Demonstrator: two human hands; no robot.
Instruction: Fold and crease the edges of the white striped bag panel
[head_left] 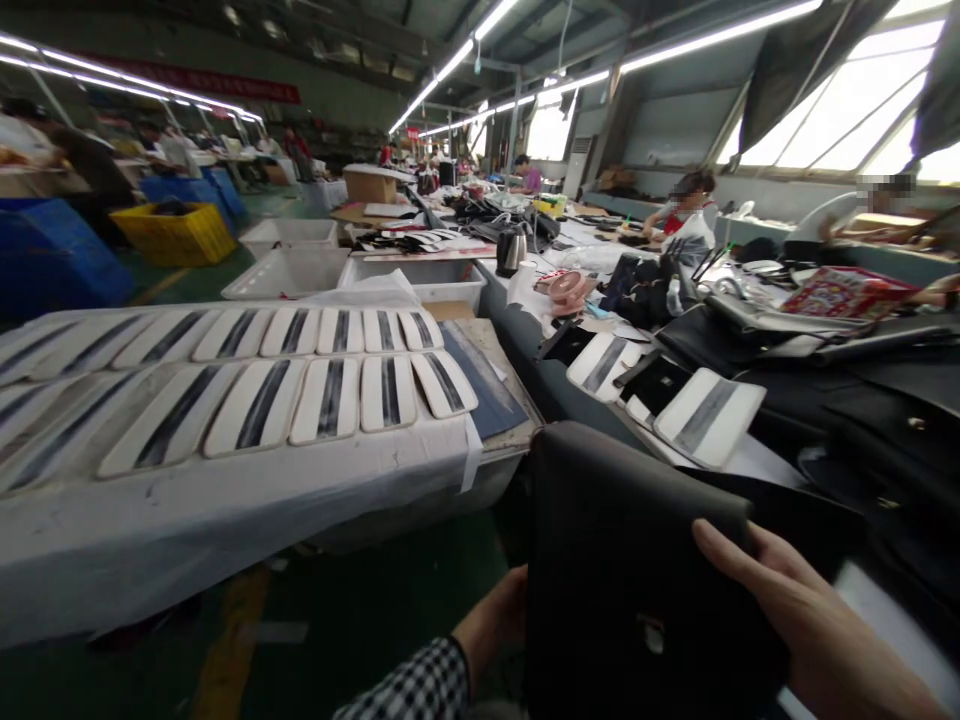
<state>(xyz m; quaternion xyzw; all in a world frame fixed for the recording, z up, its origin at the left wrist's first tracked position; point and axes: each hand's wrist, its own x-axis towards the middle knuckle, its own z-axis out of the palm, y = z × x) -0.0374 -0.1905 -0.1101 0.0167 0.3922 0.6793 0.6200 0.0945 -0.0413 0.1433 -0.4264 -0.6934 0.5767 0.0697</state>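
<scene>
A black leather piece (637, 540), with a folded top edge and a small metal fitting low on its front, is held up at the lower right. My right hand (810, 600) grips its right side, thumb lying on the front face. On the left edge is my left hand (499, 610), its fingers hidden behind the leather. Beyond it, white padded panels with a dark stripe (709, 415) and small black pieces lie on the right-hand workbench.
To the left, a covered table (225, 510) bears two rows of striped white panels (326, 400). Black leather pieces (885, 440) are piled at the right. Behind are white bins (289, 270), a kettle (511, 250), a pink fan-like object (570, 292) and a person in red (686, 210).
</scene>
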